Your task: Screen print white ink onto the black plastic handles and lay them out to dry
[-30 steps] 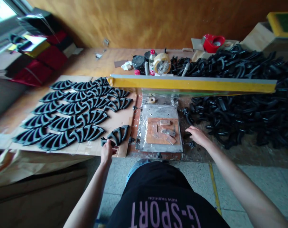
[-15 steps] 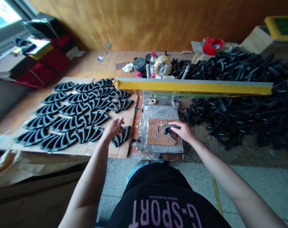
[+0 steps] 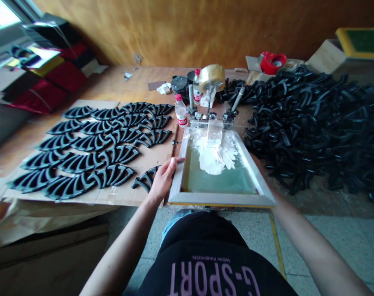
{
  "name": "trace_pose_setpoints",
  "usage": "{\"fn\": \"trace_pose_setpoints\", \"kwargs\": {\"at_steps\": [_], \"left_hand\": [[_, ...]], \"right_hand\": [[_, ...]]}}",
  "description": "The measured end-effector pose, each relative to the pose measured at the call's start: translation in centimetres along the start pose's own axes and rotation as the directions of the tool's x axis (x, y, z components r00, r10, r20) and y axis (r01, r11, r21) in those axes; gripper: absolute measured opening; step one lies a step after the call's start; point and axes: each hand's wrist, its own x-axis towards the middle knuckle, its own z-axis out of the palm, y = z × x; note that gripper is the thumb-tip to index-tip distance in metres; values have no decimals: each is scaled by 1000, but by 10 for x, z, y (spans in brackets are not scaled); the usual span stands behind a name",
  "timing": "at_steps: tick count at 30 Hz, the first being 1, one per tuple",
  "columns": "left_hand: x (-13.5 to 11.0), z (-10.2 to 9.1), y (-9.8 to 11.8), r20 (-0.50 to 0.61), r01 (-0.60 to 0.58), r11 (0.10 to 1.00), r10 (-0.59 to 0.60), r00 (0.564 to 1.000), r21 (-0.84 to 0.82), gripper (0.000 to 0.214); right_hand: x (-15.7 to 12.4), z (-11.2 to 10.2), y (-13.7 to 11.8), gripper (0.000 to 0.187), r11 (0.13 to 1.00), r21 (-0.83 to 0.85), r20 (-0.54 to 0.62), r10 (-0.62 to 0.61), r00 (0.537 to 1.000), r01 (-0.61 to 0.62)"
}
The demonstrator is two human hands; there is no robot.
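Observation:
A screen printing frame [image 3: 176,187] with a grey rim lies lowered over the metal base in front of me. White ink [image 3: 216,160] is smeared over the far half of its green mesh. At its left side is my left hand [image 3: 164,176], fingers curled against the rim and one finger reaching along it. My right hand [image 3: 260,165] is at the right side, mostly hidden by the rim, so its fingers do not show. The black curved handle and the printing base are covered by the frame.
Rows of black curved handles [image 3: 82,144] lie on cardboard at the left. A heap of black parts [image 3: 313,127] fills the right. Behind the frame are a clamp [image 3: 211,117], a tape roll [image 3: 212,77] and a red-capped bottle [image 3: 181,111]. A red tape dispenser [image 3: 272,63] sits farther back.
The raised screen frame has swung down over the base, hiding the black handle there. My left hand has moved right to the frame's rim. My right hand has moved from the handle to the frame's right side.

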Motion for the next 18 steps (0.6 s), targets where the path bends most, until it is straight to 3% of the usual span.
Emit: {"fn": "trace_pose_setpoints", "kwargs": {"at_steps": [2,5,7,10,12,16,18], "left_hand": [[-4,-1,-39,54,103,994,-105,993,22,60],[3,5,-87,42,153,986,-156,987,67,79],[10,8,-105,8,158,978,-161,987,137,79],[16,8,-114,-6,171,968,-173,985,185,74],[15,7,-114,3,186,967,-189,982,174,71],[12,7,-114,3,207,969,-209,978,135,69],[11,8,-115,-4,208,971,-209,978,117,70]], "right_hand": [[23,-12,-1,36,999,-28,-110,29,994,-32],[59,-11,-34,46,988,-113,-196,-130,972,109],[72,2,-64,50,954,-169,-84,-264,961,247],[64,21,-91,19,910,-192,175,-337,925,368],[43,25,-92,8,867,-172,289,-409,865,468],[10,7,-81,17,719,-34,435,-615,658,694],[7,0,-79,13,707,15,463,-632,622,708]]}}
